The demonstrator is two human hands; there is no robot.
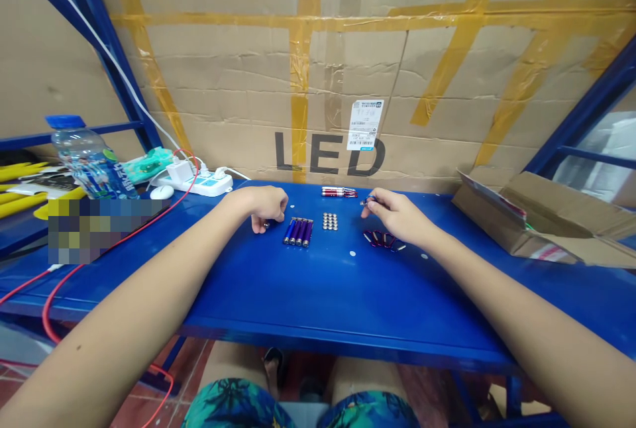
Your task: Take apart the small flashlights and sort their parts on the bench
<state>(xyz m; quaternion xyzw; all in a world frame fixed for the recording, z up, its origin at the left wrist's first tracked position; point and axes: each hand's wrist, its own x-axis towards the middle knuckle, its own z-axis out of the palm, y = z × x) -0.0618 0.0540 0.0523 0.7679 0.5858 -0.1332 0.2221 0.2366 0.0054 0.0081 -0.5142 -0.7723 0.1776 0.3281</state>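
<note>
On the blue table stand several blue and purple metal tubes (298, 232) lined up side by side. My left hand (269, 207) is just left of them, fingers curled down at the tabletop around something small that I cannot make out. Several small silver button-like pieces (330, 221) form a neat block right of the tubes. Behind that block lie red and silver tubes (339, 192). My right hand (382, 208) pinches a small piece with a blue and a silver part, held above the table. Below it rest several dark purple clip-like pieces (382, 240).
An open cardboard box (536, 222) sits at the right. At the left are a bottle (92, 163), a white power strip (211, 183) and red cables. A large cardboard sheet (238, 83) rises behind the table (308, 295).
</note>
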